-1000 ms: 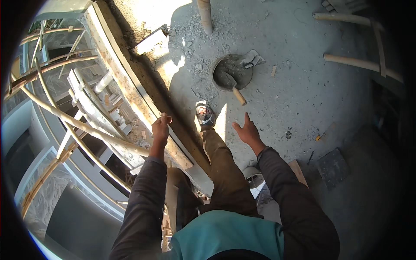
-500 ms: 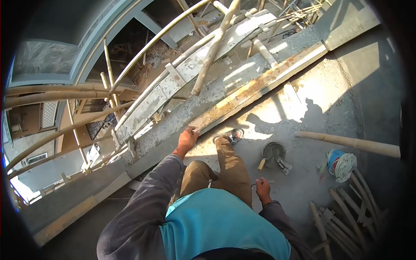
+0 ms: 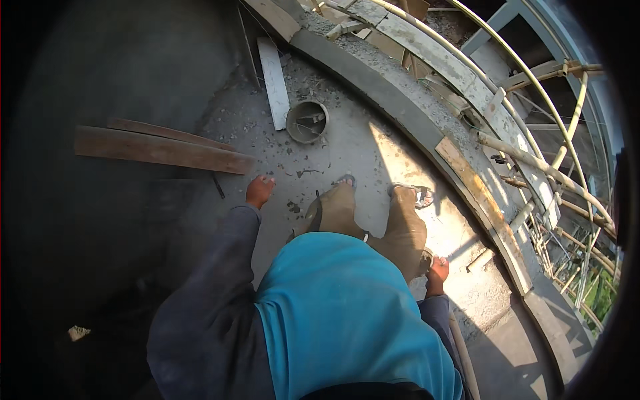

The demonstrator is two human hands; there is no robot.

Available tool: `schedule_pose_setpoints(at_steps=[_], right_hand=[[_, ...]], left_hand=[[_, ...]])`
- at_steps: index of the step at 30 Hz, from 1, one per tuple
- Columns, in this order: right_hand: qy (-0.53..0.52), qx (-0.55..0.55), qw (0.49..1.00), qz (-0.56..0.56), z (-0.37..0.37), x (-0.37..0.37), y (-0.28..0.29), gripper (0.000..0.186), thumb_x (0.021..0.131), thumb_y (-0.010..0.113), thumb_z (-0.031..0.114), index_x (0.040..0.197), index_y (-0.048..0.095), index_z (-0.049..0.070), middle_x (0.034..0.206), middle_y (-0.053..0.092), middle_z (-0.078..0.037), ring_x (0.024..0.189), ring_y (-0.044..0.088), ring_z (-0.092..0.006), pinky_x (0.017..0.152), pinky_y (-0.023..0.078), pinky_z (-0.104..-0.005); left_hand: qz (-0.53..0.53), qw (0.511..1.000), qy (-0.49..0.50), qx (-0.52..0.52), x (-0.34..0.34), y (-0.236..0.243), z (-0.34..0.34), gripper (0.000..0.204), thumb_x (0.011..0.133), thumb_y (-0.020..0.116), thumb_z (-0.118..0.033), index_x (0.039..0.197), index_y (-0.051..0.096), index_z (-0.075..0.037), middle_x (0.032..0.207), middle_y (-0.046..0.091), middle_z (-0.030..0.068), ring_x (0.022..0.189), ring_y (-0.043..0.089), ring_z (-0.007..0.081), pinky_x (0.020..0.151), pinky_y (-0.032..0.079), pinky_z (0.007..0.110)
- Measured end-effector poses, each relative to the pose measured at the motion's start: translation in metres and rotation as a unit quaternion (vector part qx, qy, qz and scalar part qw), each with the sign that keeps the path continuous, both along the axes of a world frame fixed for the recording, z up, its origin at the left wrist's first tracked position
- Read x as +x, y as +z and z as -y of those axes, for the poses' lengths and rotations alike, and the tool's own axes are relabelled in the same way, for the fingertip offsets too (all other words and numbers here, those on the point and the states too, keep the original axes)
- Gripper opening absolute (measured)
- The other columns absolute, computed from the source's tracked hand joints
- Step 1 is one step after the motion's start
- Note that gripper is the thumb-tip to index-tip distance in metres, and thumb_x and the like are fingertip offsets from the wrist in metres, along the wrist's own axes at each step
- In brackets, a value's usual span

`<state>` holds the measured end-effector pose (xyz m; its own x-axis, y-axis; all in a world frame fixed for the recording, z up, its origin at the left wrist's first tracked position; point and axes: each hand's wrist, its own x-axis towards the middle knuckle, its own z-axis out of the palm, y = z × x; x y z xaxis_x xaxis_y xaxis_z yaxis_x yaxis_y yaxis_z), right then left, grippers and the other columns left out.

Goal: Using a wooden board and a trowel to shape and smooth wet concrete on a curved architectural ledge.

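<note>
My left hand (image 3: pixel 260 191) hangs over the concrete floor, its fingers loosely bent and a little apart, with nothing visible in them. It is nearest to the end of a brown wooden plank (image 3: pixel 167 152), without touching it as far as I can tell. My right hand (image 3: pixel 437 270) is beside my right knee with its fingers curled in; whatever they may hold is hidden. A round bucket (image 3: pixel 307 122) with tools inside stands on the floor ahead of my feet. A pale board (image 3: pixel 273 83) lies next to it.
A curved concrete curb (image 3: pixel 400 103) sweeps from ahead down my right side, with a wooden form board (image 3: pixel 477 180) along part of it. Beyond stand bamboo poles (image 3: pixel 543 165) and a curved pale plank (image 3: pixel 453 63). Rubble (image 3: pixel 247 93) and mortar bits dot the floor.
My view has turned left along the curb. My left hand has come off the form board and now hangs over the floor. Another bucket and the brown planks are in view.
</note>
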<state>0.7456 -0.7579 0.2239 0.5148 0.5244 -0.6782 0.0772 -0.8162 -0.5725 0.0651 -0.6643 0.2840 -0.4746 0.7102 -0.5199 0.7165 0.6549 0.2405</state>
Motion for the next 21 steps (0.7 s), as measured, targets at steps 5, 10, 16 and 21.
schedule_pose_setpoints(at_steps=[5,10,16,21], right_hand=[[0.229,0.111,0.961,0.112,-0.105,-0.003,0.054,0.042,0.093,0.062,0.020,0.128,0.055,-0.002,0.080,0.057,0.000,0.060,0.045,-0.0069,0.052,0.039,-0.0230],[0.420,-0.004,0.900,0.114,-0.174,-0.050,0.067,0.042,0.088,0.067,0.024,0.117,0.062,-0.006,0.103,0.069,-0.017,0.095,0.066,-0.0251,0.085,0.050,-0.0354],[0.722,0.007,0.654,0.224,-0.244,-0.146,0.066,0.039,0.087,0.063,0.039,0.080,0.070,0.001,0.080,0.066,-0.024,0.081,0.066,-0.0398,0.075,0.051,-0.0459],[0.835,0.002,0.532,0.142,-0.304,-0.285,0.080,0.052,0.095,0.042,0.043,0.091,0.069,-0.002,0.097,0.067,-0.027,0.093,0.064,-0.0451,0.085,0.049,-0.0511]], left_hand=[[-0.036,0.977,-0.007,-0.210,-0.052,0.005,0.126,0.053,0.097,0.053,-0.044,0.121,0.060,0.003,0.119,0.062,0.0245,0.106,0.059,0.0402,0.091,0.046,0.049],[0.064,0.972,0.227,-0.007,0.105,0.022,0.146,0.045,0.093,0.060,-0.037,0.119,0.063,-0.001,0.111,0.068,0.0200,0.100,0.065,0.0348,0.088,0.049,0.044],[0.231,0.885,0.405,-0.013,0.230,0.084,0.204,0.035,0.092,0.059,-0.026,0.116,0.064,-0.001,0.101,0.070,0.0171,0.093,0.068,0.0262,0.080,0.052,0.039],[0.321,0.742,0.586,-0.050,0.268,0.103,0.288,0.043,0.094,0.062,-0.036,0.116,0.063,0.001,0.094,0.070,0.0153,0.075,0.069,0.0216,0.054,0.054,0.033]])
